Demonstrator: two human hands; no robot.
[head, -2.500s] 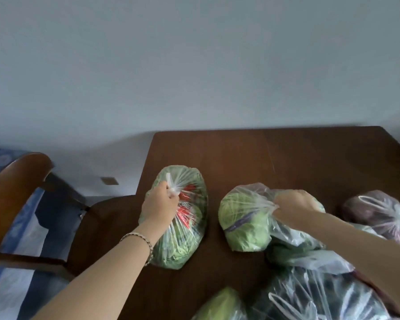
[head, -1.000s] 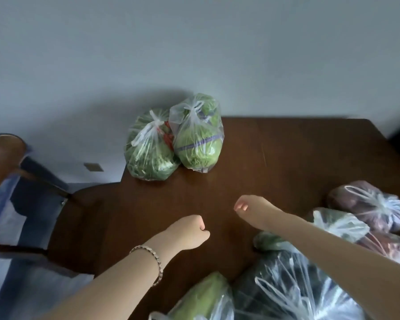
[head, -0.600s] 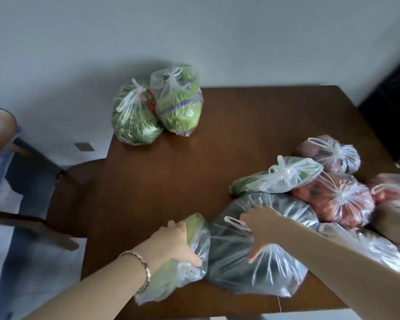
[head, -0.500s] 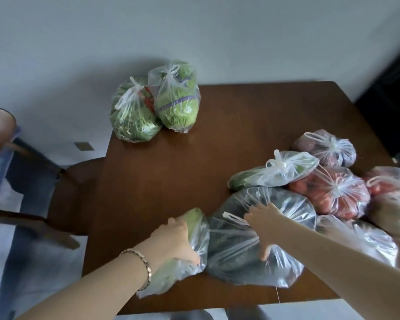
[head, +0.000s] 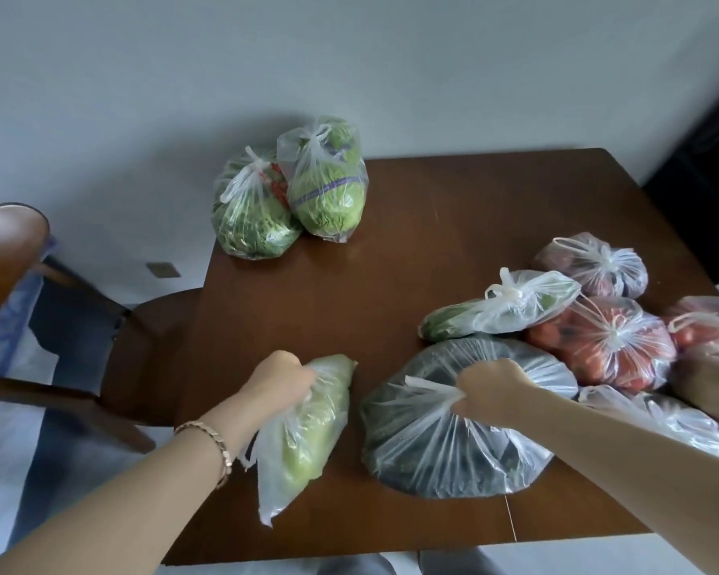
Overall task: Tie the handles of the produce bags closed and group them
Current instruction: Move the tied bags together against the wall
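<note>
My left hand (head: 282, 381) grips the gathered plastic of a clear bag with a pale green cabbage (head: 304, 437) near the table's front. My right hand (head: 488, 385) grips the bunched handles of a large clear bag of dark leafy greens (head: 441, 446) beside it. Two tied bags, a bag of green leaves (head: 252, 217) and a bag with a round cabbage (head: 328, 193), stand together at the table's far left corner.
On the right of the brown table (head: 411, 263) lie several tied bags: a cucumber bag (head: 494, 311), a bag of tomatoes (head: 607, 346), a bag of dark purple produce (head: 594, 265). A wooden chair (head: 79, 309) stands at the left.
Earlier both hands set the two green bags at the far left corner and let go. They came back to the front, and each has closed on a bag.
</note>
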